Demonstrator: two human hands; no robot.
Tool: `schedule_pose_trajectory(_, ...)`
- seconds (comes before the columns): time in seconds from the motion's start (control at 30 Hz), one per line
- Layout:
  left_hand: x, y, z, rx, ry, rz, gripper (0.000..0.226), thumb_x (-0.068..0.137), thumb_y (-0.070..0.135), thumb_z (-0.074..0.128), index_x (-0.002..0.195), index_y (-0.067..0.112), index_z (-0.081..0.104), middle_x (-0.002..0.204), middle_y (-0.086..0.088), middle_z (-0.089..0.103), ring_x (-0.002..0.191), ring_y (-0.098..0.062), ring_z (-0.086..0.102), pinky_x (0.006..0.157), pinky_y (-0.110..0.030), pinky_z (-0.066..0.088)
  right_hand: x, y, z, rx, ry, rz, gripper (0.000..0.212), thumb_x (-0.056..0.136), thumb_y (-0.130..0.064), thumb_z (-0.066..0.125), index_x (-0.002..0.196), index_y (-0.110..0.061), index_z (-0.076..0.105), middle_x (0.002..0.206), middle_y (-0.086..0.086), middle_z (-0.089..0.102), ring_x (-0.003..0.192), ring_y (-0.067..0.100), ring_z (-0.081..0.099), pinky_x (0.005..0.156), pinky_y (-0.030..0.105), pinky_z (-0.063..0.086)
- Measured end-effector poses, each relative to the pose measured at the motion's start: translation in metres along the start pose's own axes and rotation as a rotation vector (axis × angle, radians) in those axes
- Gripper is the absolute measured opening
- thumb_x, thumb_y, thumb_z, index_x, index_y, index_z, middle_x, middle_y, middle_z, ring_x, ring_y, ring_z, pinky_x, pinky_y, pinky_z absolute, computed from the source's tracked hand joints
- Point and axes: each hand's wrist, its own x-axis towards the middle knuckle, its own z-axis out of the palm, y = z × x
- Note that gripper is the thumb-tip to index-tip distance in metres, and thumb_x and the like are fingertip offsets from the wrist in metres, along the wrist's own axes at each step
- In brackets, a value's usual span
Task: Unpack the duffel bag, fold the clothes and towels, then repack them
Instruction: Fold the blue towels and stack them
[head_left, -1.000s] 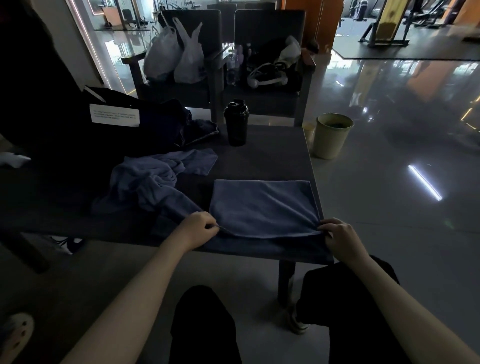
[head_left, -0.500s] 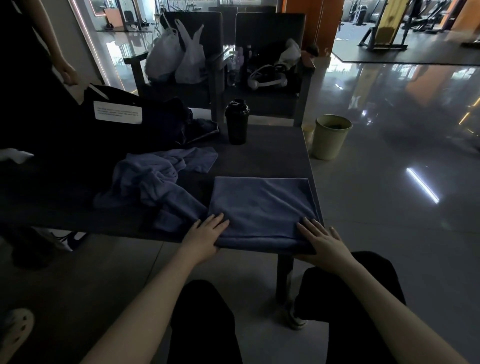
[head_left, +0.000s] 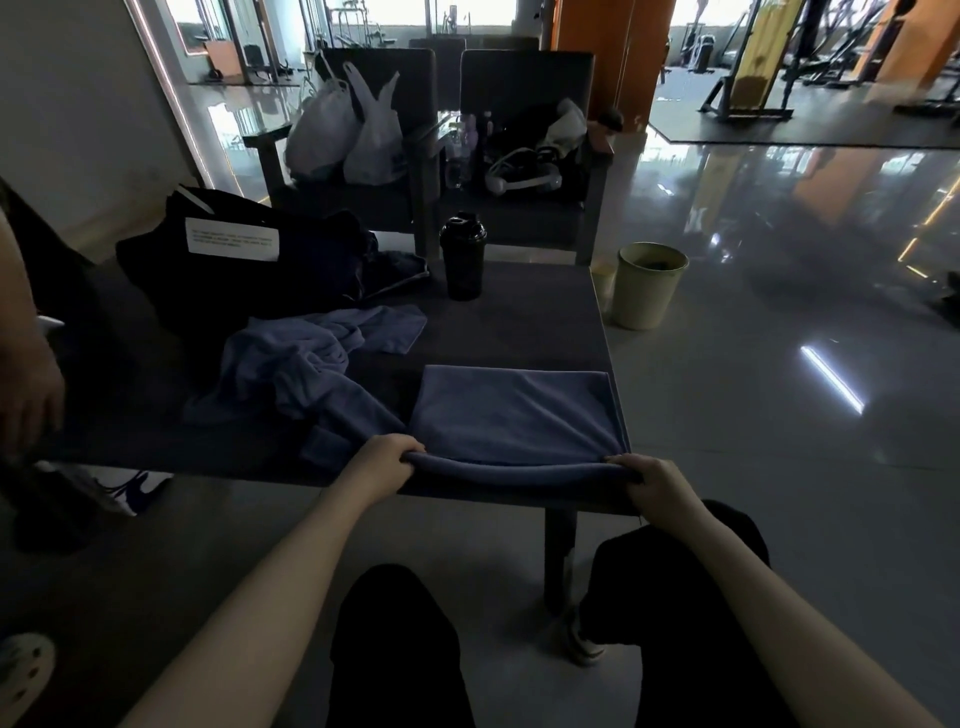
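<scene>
The black duffel bag (head_left: 249, 270) at the far left of the desk (head_left: 519, 327) carries a white label (head_left: 232, 239); its small print is too fine to read. The folded blue towel (head_left: 511, 410) lies at the near right corner of the desk. The left hand (head_left: 382, 464) and right hand (head_left: 657, 486) each have a closed grip on one end of its near edge, fingers curled over the cloth. A crumpled towel (head_left: 306, 364) lies just left of it, and a black bottle (head_left: 462, 257) stands behind.
</scene>
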Motion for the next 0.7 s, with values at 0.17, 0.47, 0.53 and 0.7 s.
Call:
schedule_pose_trajectory(0.17,0.008,0.000,-0.008,-0.190,0.098,-0.050,0.009,0.092,0.015,0.057,0.092,0.021,0.063,0.092,-0.003,0.065,0.089,-0.020,0.061,0.078,-0.033,0.050,0.013,0.001,-0.002,0.088,0.156,0.051,0.010,0.087,-0.010,0.062,0.091,-0.007,0.071,0.074,0.004,0.063,0.073,0.027,0.061,0.062,0.034,0.046)
schedule_pose_trajectory(0.47,0.057,0.021,-0.024,-0.429,0.340,-0.129,0.016,0.095,0.022,0.054,0.099,0.008,0.061,0.094,-0.009,0.065,0.089,-0.023,0.060,0.077,-0.037,0.050,0.053,-0.019,-0.012,0.327,0.323,0.143,0.013,0.093,-0.017,0.058,0.095,-0.009,0.068,0.077,0.006,0.063,0.070,0.015,0.057,0.054,0.015,0.043)
schedule_pose_trajectory(0.53,0.073,0.025,-0.028,-0.405,0.357,-0.140,0.019,0.095,0.022,0.054,0.100,0.006,0.062,0.094,-0.007,0.064,0.088,-0.022,0.058,0.073,-0.031,0.044,0.067,-0.024,-0.012,0.399,0.361,0.186,0.010,0.094,-0.017,0.056,0.089,-0.012,0.064,0.074,0.003,0.059,0.068,0.012,0.052,0.051,0.010,0.039)
schedule_pose_trajectory(0.7,0.096,0.021,-0.019,-0.386,0.293,-0.203,0.022,0.097,0.026,0.050,0.097,0.007,0.062,0.091,-0.008,0.062,0.091,-0.027,0.059,0.075,-0.033,0.043,0.078,-0.018,0.003,0.521,0.133,0.317,0.029,0.088,-0.016,0.061,0.116,-0.011,0.058,0.105,0.007,0.062,0.098,0.023,0.058,0.080,0.033,0.048)
